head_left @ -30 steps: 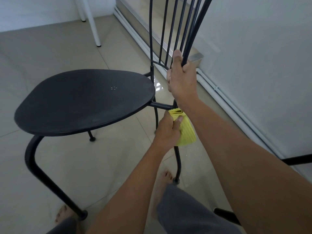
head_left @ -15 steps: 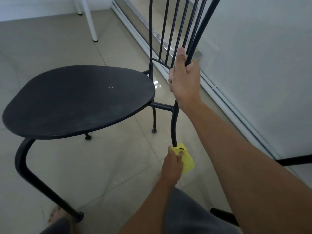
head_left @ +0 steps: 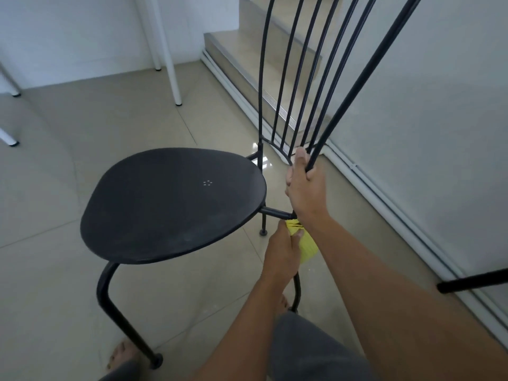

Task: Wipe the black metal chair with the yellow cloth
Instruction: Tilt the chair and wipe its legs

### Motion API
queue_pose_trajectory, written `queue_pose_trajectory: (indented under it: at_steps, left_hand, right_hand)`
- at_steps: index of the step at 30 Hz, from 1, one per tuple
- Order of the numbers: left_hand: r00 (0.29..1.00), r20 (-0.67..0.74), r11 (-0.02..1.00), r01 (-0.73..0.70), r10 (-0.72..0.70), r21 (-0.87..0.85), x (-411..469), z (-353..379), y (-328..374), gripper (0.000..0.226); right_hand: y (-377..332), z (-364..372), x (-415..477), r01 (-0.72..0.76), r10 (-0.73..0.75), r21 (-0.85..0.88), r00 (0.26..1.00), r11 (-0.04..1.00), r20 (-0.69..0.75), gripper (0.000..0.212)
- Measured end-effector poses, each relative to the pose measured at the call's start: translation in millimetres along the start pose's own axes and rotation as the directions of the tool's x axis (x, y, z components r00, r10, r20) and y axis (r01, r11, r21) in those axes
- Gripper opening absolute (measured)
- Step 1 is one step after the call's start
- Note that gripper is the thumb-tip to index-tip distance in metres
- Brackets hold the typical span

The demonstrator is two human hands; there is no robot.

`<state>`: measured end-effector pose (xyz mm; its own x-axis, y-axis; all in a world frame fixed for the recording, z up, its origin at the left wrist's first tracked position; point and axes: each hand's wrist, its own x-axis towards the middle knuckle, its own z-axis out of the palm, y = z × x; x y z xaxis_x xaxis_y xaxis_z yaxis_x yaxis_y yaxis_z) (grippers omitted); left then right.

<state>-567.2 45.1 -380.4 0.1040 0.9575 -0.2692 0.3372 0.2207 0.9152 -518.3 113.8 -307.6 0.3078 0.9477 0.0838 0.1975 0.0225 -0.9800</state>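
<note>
Black metal chair (head_left: 176,204) stands on the tiled floor (head_left: 55,270), seat toward the left, backrest rods rising at the right side beside the white wall (head_left: 412,133). Yellow cloth (head_left: 306,244) sits just below the short crossbar (head_left: 275,213) that joins the seat's right edge to the rear upright, wrapped around the near rear leg (head_left: 296,292). Left hand (head_left: 283,251) is closed around the cloth and the leg, thumb and fingers folded over the top fold of the fabric; the rest of the cloth hangs out to the right of the fist. Right hand (head_left: 305,188) is directly above it, fist closed on the outer backrest upright right where the rods converge, thumb pointing up along the rod. The two hands are near each other, one above the crossbar joint and one below; right forearm crosses in front of part of the cloth. Seat surface shows faint dusty smears toward its near edge. Bare feet on the floor: one by the front leg's foot (head_left: 155,362), one beside the base of the rear leg. White furniture legs (head_left: 171,64) stand well behind the chair.
</note>
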Motion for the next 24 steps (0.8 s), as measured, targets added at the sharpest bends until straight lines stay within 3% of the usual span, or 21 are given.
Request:
queue_pose_trajectory:
  at_steps: [5,11,15,16,20,24]
  left_hand:
    - [0.999,-0.009,0.998,0.035,-0.034,0.056,-39,-12,-5,0.025]
    - [0.991,-0.120,0.996,0.063,-0.054,0.071,-84,-37,-18,0.013]
    - [0.988,-0.125,0.990,0.074,-0.089,-0.123,-110,-48,-21,0.024]
    - [0.985,-0.128,0.975,0.090,-0.118,-0.205,-115,-52,-21,0.028]
    - [0.966,-0.110,0.830,0.141,-0.236,-0.540,-131,-67,-13,0.029]
    - [0.925,-0.038,0.548,0.190,-0.378,-0.815,-137,-83,3,0.031]
  right_hand:
    - [3,-9,-39,-0.029,0.023,-0.042,0.991,0.999,-0.135,0.043]
    - [7,-20,-79,-0.040,-0.017,-0.162,0.942,0.986,-0.334,0.034]
    - [6,-30,-96,-0.058,0.025,-0.084,0.937,0.995,-0.349,0.006]
    - [5,-33,-100,-0.080,0.062,-0.039,0.941,0.996,-0.334,0.008]
    - [6,-48,-115,-0.094,0.088,-0.014,0.968,0.995,-0.236,0.025]
    - [13,-60,-129,-0.100,0.088,-0.045,0.973,0.994,-0.212,0.039]
